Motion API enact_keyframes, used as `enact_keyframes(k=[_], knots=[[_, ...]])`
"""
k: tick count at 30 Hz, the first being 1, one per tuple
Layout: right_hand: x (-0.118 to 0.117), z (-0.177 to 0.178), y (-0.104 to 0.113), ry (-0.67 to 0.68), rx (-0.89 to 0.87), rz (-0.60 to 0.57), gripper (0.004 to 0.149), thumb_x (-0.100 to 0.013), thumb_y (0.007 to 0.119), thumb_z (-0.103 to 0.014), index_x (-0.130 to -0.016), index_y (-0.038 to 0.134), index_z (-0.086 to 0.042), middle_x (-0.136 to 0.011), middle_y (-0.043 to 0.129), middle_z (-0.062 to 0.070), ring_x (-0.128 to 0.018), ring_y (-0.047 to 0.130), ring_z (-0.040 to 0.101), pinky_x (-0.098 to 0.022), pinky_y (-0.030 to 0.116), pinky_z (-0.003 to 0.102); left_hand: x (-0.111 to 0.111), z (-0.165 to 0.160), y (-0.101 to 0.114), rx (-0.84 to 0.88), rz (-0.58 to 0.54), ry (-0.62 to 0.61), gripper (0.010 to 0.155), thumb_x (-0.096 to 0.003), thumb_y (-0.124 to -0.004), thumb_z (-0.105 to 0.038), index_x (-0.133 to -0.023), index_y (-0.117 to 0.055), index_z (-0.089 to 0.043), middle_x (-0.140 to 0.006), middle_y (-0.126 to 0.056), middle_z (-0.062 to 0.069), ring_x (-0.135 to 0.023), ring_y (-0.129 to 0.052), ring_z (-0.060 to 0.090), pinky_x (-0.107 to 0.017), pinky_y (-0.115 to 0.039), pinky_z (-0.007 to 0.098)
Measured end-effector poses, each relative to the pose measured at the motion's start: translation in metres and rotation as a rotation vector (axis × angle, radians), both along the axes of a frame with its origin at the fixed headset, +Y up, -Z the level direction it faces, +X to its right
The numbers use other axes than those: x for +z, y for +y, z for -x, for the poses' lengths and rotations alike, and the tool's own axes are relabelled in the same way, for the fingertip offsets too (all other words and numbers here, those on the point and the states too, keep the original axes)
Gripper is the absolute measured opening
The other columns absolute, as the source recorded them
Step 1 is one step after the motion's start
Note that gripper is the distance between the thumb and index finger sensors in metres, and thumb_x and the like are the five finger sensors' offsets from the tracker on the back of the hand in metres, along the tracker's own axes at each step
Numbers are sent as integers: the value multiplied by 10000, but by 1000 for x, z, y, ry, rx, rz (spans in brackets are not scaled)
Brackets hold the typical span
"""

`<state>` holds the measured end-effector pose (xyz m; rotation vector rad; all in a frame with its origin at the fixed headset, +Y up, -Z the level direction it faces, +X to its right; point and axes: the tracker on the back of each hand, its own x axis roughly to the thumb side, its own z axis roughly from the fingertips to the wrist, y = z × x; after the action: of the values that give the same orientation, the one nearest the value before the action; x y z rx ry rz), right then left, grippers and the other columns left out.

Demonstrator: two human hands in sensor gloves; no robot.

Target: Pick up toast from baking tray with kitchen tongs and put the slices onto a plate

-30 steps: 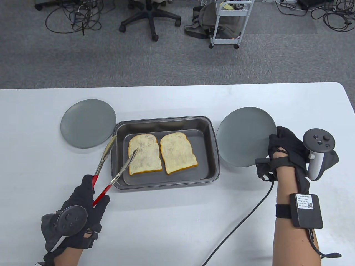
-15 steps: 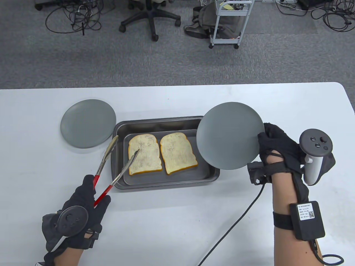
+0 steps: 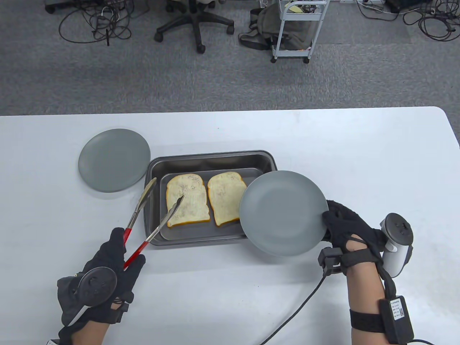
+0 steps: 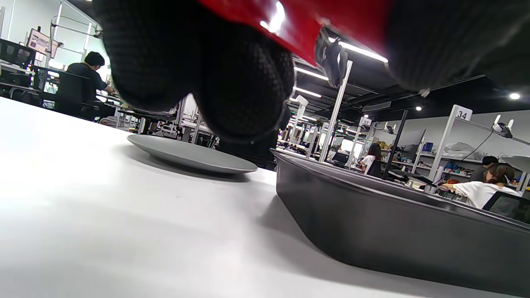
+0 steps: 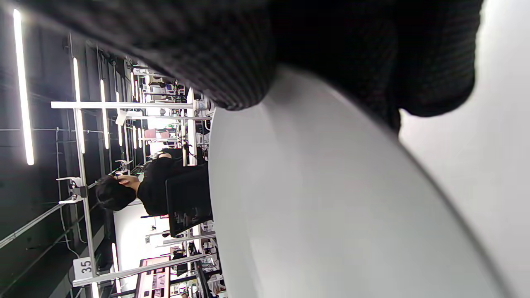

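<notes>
My left hand grips the red handles of the kitchen tongs, fingers curled round them. The tong arms stand spread: one tip hangs over the left rim of the baking tray, the other over the near-left toast slice. I cannot tell whether that tip touches the bread.

My right hand pinches the right edge of a grey plate and holds it off the table, over the tray's corner nearest that hand. The plate hides part of the right toast slice. Both slices lie flat in the tray, side by side, ahead of and between my hands. A second grey plate rests on the table beyond my left hand, just beside the tray's far-left corner.

Step in hand, as I judge it: seize the first slice.

Procedure:
1. Lower the spread tips so that one slides under the slice's left edge and the other bears on its top face.
2. Squeeze gently; a hard squeeze would likely crush or tear the bread.
3. Keep the held plate level and close to the tray, so the carry is short.
4. Lift the slice clear of the tray wall before moving it sideways.

Risk: a grip on the crust edge alone may let the slice droop and slip.
</notes>
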<state>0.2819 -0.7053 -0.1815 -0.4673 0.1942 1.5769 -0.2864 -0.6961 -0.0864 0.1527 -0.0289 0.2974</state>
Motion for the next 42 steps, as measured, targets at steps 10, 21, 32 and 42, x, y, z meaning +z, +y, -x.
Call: enact_keyframes(k=[10, 21, 32, 42], knots=[[0, -5, -13, 3, -45, 8, 502, -422, 873, -243, -892, 809, -77, -707, 1022, 193, -453, 1128, 334, -429, 917, 533, -1, -2, -1, 1, 22, 10, 878, -409, -823, -622, -1058, -496, -129, -882, -860, 130, -561, -1041, 253, -453, -913, 423], [-1, -7, -15, -9, -38, 22, 503, -420, 866, -240, -894, 799, -84, -719, 1014, 187, -474, 1125, 335, -444, 912, 537, -3, -3, -3, 1, 55, 13, 876, -413, -814, -622, -1058, -498, -121, -887, -864, 134, -546, -1043, 257, -439, -914, 420], [-1, -7, -14, 3, -38, 13, 502, -420, 868, -240, -892, 801, -84, -717, 1015, 188, -472, 1126, 333, -442, 914, 536, -5, -5, -1, 42, 81, 6, 863, -416, -808, -623, -1042, -549, -88, -861, -916, 161, -446, -1071, 250, -364, -937, 405], [0, -7, -14, 21, -59, 7, 503, -421, 869, -241, -893, 801, -83, -721, 1013, 189, -474, 1123, 335, -445, 910, 537, -37, -23, 32, 18, 304, 24, 857, -418, -763, -632, -1034, -597, -60, -819, -946, 167, -306, -1047, 241, -201, -911, 337]])
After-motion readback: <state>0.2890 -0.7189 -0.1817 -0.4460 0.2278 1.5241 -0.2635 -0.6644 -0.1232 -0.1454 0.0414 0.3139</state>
